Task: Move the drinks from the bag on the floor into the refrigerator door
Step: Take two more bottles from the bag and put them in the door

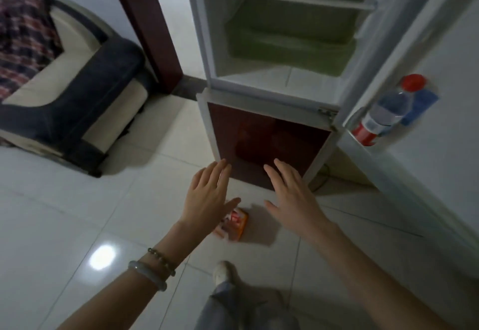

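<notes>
Beneath the left hand (207, 194), farther from the right hand (290, 194), an orange-and-white plastic bag (237, 223) was seen; all fingers (220, 171) were spread, empty.

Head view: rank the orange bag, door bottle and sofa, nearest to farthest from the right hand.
1. Orange bag, on the floor just left of the right hand.
2. Bottle, door shelf, upper right.
3. Sofa, far left.

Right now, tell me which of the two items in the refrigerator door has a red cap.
The clear bottle, the left one of the pair, has a red cap and a red label. The blue pack beside it shows no cap.
</notes>
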Action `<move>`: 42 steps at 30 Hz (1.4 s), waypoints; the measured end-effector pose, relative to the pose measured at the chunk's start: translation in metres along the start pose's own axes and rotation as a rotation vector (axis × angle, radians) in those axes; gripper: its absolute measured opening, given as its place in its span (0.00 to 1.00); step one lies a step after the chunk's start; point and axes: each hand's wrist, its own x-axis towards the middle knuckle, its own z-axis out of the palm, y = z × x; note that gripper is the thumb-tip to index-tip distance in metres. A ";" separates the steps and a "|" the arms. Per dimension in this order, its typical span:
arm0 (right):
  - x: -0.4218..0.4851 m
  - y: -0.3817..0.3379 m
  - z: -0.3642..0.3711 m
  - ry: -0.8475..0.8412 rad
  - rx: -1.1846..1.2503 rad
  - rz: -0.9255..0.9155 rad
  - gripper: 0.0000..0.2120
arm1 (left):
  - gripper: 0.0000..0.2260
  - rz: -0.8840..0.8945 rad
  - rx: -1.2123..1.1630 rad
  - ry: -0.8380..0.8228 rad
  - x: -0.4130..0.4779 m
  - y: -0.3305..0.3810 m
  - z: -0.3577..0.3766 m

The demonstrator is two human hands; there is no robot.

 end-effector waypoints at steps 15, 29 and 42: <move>0.089 0.051 0.271 -0.239 0.050 -0.063 0.35 | 0.37 -0.260 -0.075 -0.166 -0.068 -0.058 0.281; 0.141 0.142 0.562 -0.181 0.141 -0.224 0.32 | 0.32 -0.364 0.008 -0.208 -0.121 -0.122 0.582; 0.163 0.133 0.711 -0.307 0.033 -0.193 0.24 | 0.30 -0.494 -0.164 -0.128 -0.158 -0.102 0.663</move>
